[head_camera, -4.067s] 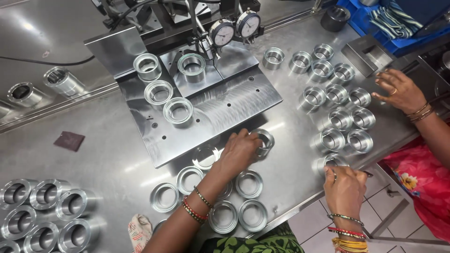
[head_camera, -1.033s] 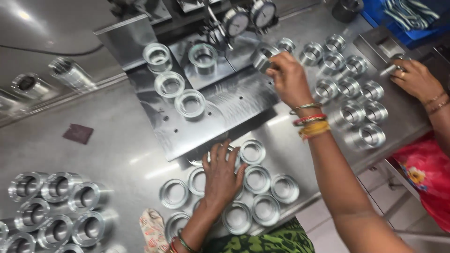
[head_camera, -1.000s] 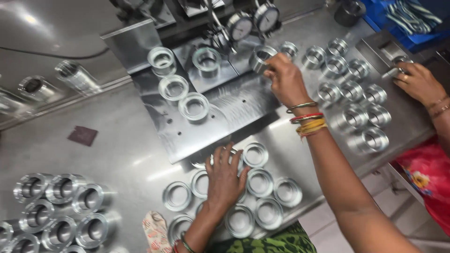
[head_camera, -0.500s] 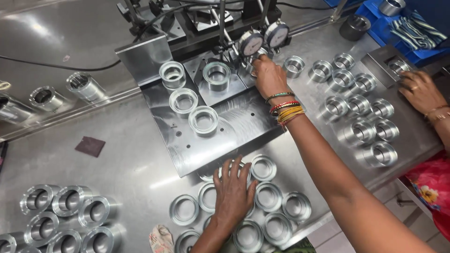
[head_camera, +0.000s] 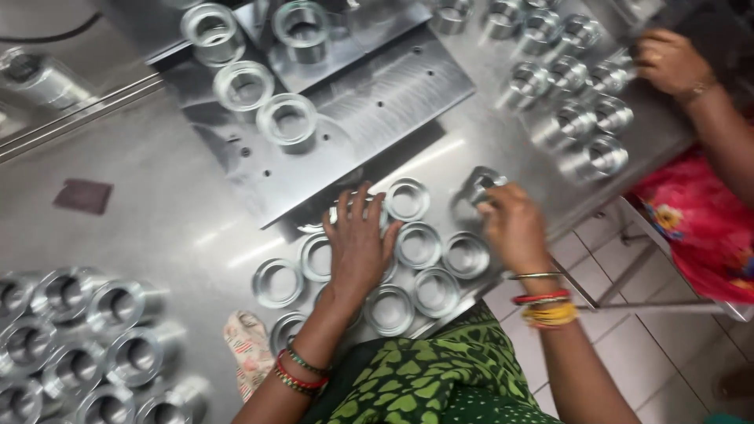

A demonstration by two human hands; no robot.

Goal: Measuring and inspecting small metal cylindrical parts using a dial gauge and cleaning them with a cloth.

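left hand (head_camera: 357,247) fingers spread flat on metal rings (head_camera: 418,245).

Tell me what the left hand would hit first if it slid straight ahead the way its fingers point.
The left hand points up the table; it would probably first meet the near edge of the raised steel plate, though depth is unclear.

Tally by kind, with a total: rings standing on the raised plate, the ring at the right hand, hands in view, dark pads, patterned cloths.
rings standing on the raised plate: 4
held ring: 1
hands: 3 (left hand, right hand, another person's hand)
dark pad: 1
patterned cloth: 1
Total: 10
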